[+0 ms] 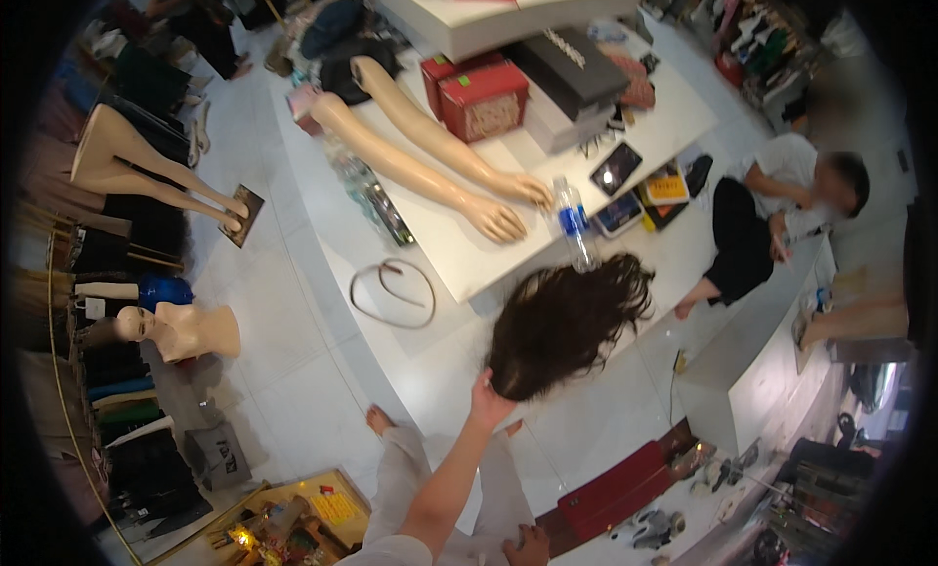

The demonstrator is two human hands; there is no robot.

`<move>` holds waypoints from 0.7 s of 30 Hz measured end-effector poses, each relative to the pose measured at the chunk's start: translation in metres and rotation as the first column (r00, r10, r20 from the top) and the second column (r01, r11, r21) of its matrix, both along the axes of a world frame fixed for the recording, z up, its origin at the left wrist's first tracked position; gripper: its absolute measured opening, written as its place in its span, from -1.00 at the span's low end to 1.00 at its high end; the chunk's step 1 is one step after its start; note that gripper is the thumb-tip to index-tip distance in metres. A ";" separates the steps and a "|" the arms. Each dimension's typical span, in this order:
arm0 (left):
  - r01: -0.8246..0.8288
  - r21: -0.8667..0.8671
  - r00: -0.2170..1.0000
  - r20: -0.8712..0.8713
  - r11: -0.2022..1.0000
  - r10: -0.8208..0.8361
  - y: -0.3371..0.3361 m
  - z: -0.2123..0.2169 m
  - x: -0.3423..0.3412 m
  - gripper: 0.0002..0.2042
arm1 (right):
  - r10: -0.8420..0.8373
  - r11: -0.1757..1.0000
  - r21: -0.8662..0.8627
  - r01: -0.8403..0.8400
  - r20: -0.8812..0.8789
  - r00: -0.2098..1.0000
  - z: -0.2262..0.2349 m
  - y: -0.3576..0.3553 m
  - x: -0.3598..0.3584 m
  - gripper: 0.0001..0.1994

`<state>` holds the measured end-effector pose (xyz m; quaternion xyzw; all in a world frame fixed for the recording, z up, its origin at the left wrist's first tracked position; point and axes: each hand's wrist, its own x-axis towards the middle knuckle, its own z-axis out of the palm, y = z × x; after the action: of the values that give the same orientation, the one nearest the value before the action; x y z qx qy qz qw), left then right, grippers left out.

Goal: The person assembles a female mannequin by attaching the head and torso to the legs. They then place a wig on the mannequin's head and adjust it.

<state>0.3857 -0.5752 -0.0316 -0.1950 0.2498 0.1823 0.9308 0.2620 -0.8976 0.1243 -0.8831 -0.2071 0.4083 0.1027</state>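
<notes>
A dark brown, wavy wig [567, 322] hangs from my left hand [491, 402], whose fingers are closed on its near edge. The hair spreads to the right, over the front edge of the white table [459, 273]. Low in the picture, my right hand [529, 546] rests beside my right leg, partly cut off by the lower edge; its fingers look loosely apart and hold nothing visible. Just beyond the wig stands a clear water bottle [574, 224] with a blue label. Two mannequin arms [430, 165] lie on the table.
Red boxes [479, 102] and a black box [572, 72] sit further back, near a phone [618, 168]. A looped cord [393, 292] lies left of the table. Mannequin legs [147, 165] and a mannequin torso [195, 331] are at left. At right, another person [782, 195] sits.
</notes>
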 end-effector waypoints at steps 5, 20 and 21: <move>0.475 0.464 0.870 -0.377 0.748 -0.319 0.030 0.100 -0.082 -0.55 | 0.016 0.999 -0.029 -0.015 0.041 0.999 0.010 0.037 -0.043 -0.43; 0.400 0.622 0.814 -0.579 0.673 0.052 0.249 0.388 -0.485 -0.47 | 0.466 0.866 -0.092 -0.491 -0.203 0.861 -0.040 0.251 -0.187 -0.47; 0.458 0.636 0.774 -0.629 0.622 0.073 0.261 0.396 -0.509 -0.49 | 0.474 0.873 -0.034 -0.486 -0.172 0.864 -0.044 0.270 -0.191 -0.48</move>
<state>-0.1233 -0.3142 0.3641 0.3123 0.4506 0.2141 0.8084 0.0713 -0.6279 0.0805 -0.7717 -0.3956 0.4975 -0.0197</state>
